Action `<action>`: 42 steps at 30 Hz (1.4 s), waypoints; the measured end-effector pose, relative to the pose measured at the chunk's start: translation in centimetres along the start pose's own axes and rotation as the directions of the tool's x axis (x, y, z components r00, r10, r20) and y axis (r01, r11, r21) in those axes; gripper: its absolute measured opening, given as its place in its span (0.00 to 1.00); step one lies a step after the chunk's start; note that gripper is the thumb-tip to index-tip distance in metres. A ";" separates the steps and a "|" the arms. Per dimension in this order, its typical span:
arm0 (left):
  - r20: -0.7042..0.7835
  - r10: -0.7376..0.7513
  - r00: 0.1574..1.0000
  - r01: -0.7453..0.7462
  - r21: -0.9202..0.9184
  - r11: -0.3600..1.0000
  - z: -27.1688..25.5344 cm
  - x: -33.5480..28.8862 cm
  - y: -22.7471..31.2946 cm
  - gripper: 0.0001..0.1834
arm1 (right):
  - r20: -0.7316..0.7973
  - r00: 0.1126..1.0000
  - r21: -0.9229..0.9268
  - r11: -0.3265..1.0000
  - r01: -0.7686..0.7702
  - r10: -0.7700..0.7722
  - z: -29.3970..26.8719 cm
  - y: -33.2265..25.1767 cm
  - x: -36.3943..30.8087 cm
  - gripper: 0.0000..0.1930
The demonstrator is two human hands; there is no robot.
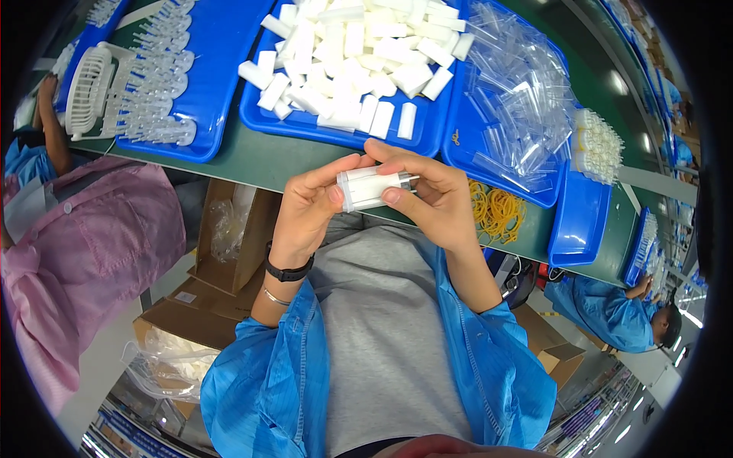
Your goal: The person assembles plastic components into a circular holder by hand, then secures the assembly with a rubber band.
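My left hand and my right hand hold one small white part between them, in front of my chest. It looks like a white block in a clear plastic casing, with a wider rim at the left end and a thin pin at the right. The left fingers and thumb pinch the rim end. My right thumb and fingers grip the pin end. Just beyond the hands stands a blue tray heaped with white foam-like blocks.
Right of it, another blue tray holds clear plastic pieces. Yellow rubber bands lie at the green table's edge. Farther left, a blue tray carries rows of white plastic parts. Open cardboard boxes sit below; people work on both sides.
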State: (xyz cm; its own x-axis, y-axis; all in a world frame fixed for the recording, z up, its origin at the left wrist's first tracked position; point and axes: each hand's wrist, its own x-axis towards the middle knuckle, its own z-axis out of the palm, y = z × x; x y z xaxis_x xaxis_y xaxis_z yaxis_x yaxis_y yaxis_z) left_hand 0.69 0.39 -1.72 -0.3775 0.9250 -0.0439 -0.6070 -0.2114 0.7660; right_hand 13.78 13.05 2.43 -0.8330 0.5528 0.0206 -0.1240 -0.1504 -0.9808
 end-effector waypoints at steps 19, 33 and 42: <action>0.019 -0.115 0.993 0.114 0.036 0.993 -0.7 0.1 0.3 0.34 | -0.136 0.971 -0.984 -0.089 -0.156 -0.196 -10.0 -5.0 -2.3 0.12; 0.065 -0.157 0.985 0.152 0.071 0.986 -0.6 0.0 0.7 0.27 | 0.034 0.981 -0.668 0.725 0.166 -0.192 -4.7 -5.3 0.3 0.11; 0.023 -0.038 0.999 0.037 0.044 0.998 -0.2 0.0 0.9 0.24 | 0.015 0.974 -0.130 0.965 0.227 -0.227 -3.4 -2.9 0.5 0.06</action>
State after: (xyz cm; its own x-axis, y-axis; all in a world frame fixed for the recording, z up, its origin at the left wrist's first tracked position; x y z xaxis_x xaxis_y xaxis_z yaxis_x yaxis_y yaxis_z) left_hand -0.03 0.17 -1.14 -0.3384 0.9392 -0.0583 -0.5895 -0.1633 0.7911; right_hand 15.52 16.57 4.65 -0.7909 0.5605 0.2458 -0.2392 0.0866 -0.9671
